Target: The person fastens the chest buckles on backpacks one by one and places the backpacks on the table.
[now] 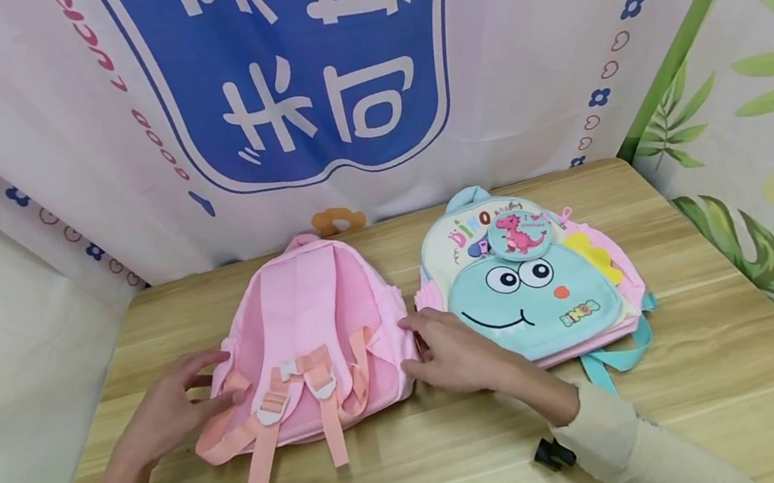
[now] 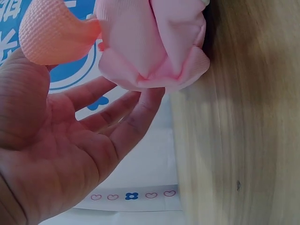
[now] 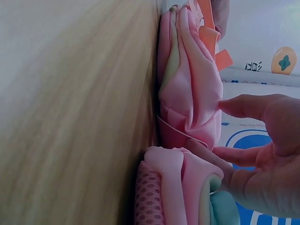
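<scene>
A pink backpack (image 1: 299,302) lies on the table with its straps and back panel facing up. Its peach webbing straps (image 1: 264,453) trail over the lower edge. At its left side my left hand (image 1: 167,409) has its fingers spread against the pink side pocket (image 2: 154,51), the thumb by a loop of peach strap (image 2: 56,35). My right hand (image 1: 456,351) touches the opposite side with thumb and fingers apart, and in the right wrist view the fingertips (image 3: 229,107) meet the pink side fabric. Beside that hand lies a blue-and-pink dinosaur backpack (image 1: 534,295), face up.
The wooden table (image 1: 425,473) carries both backpacks, which lie close together. A printed cloth (image 1: 516,53) with a blue sign hangs along the back edge. Teal straps (image 1: 618,358) stick out from the dinosaur backpack's lower right. Black clips (image 1: 554,454) show near both cuffs.
</scene>
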The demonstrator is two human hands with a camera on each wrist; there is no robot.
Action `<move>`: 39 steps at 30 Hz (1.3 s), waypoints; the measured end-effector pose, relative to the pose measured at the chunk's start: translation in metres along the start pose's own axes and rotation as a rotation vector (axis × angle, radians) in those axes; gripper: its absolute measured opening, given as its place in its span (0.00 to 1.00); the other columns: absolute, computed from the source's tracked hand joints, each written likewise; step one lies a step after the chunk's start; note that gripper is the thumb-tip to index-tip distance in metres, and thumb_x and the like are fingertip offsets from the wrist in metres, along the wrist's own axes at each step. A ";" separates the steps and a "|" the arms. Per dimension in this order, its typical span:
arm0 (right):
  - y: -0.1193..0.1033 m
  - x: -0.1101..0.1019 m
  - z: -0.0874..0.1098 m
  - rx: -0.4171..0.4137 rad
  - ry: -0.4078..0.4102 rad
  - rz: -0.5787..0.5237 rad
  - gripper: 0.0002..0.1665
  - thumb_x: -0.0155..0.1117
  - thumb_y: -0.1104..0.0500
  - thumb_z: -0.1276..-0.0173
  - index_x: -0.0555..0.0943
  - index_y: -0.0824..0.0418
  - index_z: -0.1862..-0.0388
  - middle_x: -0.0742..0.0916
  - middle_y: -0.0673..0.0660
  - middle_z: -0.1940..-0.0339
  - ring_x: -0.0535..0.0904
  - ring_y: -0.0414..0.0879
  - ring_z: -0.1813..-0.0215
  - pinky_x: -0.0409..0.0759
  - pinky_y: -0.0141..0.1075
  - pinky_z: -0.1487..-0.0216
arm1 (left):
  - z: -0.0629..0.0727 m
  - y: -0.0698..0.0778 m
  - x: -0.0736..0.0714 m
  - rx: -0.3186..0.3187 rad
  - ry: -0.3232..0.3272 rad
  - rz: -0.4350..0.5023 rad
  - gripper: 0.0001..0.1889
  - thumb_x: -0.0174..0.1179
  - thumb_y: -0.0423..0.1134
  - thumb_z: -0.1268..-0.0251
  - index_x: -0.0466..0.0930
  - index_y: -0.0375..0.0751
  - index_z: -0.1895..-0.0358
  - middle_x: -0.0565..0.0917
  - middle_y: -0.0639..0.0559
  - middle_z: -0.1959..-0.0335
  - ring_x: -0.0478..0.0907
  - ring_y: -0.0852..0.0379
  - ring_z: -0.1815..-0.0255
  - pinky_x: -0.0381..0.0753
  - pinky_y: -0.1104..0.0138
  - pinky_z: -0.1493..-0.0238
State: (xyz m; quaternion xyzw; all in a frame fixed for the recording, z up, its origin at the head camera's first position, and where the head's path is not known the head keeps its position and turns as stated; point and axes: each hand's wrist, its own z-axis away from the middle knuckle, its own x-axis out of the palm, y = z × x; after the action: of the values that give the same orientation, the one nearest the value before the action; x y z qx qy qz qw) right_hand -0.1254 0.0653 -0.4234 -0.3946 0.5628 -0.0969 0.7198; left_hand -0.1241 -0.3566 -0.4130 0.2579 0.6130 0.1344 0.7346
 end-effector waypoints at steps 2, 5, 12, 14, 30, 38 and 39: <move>-0.001 -0.002 -0.001 0.007 -0.004 -0.001 0.37 0.72 0.53 0.27 0.75 0.68 0.24 0.83 0.56 0.51 0.76 0.45 0.53 0.78 0.38 0.50 | 0.000 0.001 -0.001 0.004 -0.001 -0.006 0.37 0.77 0.50 0.34 0.76 0.37 0.27 0.76 0.30 0.26 0.84 0.30 0.39 0.86 0.64 0.55; -0.004 -0.005 -0.001 0.006 -0.003 0.016 0.37 0.72 0.52 0.27 0.76 0.68 0.25 0.85 0.59 0.46 0.78 0.48 0.48 0.80 0.41 0.44 | 0.001 0.005 -0.003 0.010 -0.001 -0.010 0.37 0.76 0.49 0.33 0.76 0.35 0.27 0.75 0.29 0.26 0.83 0.29 0.37 0.89 0.56 0.52; -0.015 -0.012 -0.003 0.012 0.052 0.069 0.33 0.73 0.50 0.27 0.80 0.66 0.29 0.85 0.63 0.36 0.82 0.53 0.39 0.82 0.48 0.33 | 0.004 0.019 -0.009 0.074 0.070 -0.031 0.37 0.78 0.44 0.34 0.76 0.32 0.27 0.76 0.30 0.28 0.77 0.30 0.32 0.83 0.37 0.38; -0.020 -0.011 -0.005 0.004 0.070 0.066 0.33 0.73 0.50 0.27 0.80 0.65 0.30 0.84 0.63 0.34 0.82 0.55 0.36 0.81 0.49 0.31 | 0.006 0.024 -0.010 0.102 0.107 -0.052 0.36 0.79 0.44 0.36 0.77 0.35 0.28 0.78 0.32 0.29 0.76 0.32 0.32 0.86 0.48 0.37; -0.049 0.016 -0.044 -0.231 0.047 -0.010 0.31 0.72 0.50 0.26 0.81 0.62 0.29 0.86 0.57 0.31 0.80 0.50 0.28 0.78 0.45 0.25 | 0.014 0.048 -0.003 0.233 0.173 0.025 0.36 0.83 0.34 0.45 0.79 0.40 0.30 0.83 0.37 0.35 0.86 0.39 0.42 0.80 0.83 0.47; -0.061 0.032 -0.060 -0.271 0.028 -0.015 0.33 0.76 0.49 0.30 0.82 0.60 0.31 0.86 0.55 0.32 0.80 0.48 0.27 0.76 0.39 0.23 | 0.010 0.046 0.001 0.257 0.174 0.009 0.37 0.83 0.33 0.46 0.79 0.37 0.31 0.85 0.36 0.38 0.88 0.40 0.45 0.81 0.82 0.48; -0.063 0.034 -0.062 -0.278 0.031 -0.004 0.32 0.76 0.48 0.30 0.82 0.59 0.31 0.87 0.55 0.32 0.81 0.47 0.28 0.77 0.38 0.24 | 0.009 0.046 0.001 0.251 0.171 0.004 0.37 0.83 0.34 0.45 0.79 0.37 0.30 0.85 0.37 0.38 0.88 0.40 0.45 0.82 0.80 0.47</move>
State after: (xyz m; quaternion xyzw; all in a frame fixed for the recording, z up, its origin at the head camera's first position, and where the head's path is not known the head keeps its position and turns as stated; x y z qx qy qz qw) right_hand -0.1491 -0.0249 -0.4091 -0.4901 0.5811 -0.0259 0.6492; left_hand -0.1100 -0.3200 -0.3879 0.3367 0.6848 0.0797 0.6413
